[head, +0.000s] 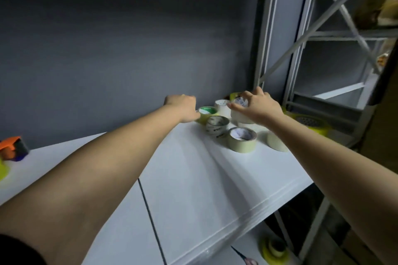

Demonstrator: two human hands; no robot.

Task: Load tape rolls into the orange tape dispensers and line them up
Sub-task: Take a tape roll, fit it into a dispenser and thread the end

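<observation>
At the far bench [189, 178] corner, a light, rigid, smooth-sided tape roll [242, 114] is gripped around its rim by the right hand [258, 106], while the green-cored roll [206, 114] is touched by the left hand [183, 107], whose finger state cannot be told.

We list tape rolls [242, 139] clustered far right on the table [193, 178]; one dispenser [14, 148] far left; seemingly another roll [273, 249] below.

A white worktop [193, 178] is being shown, split by a dark seam. A cluster of tape rolls is being carried at its far right: a green-cored roll [207, 114], a grey roll [217, 128], a pale yellowish roll [242, 139] and a cream roll [275, 143]. An orange dispenser [13, 148] is being carried at the far left edge.
</observation>
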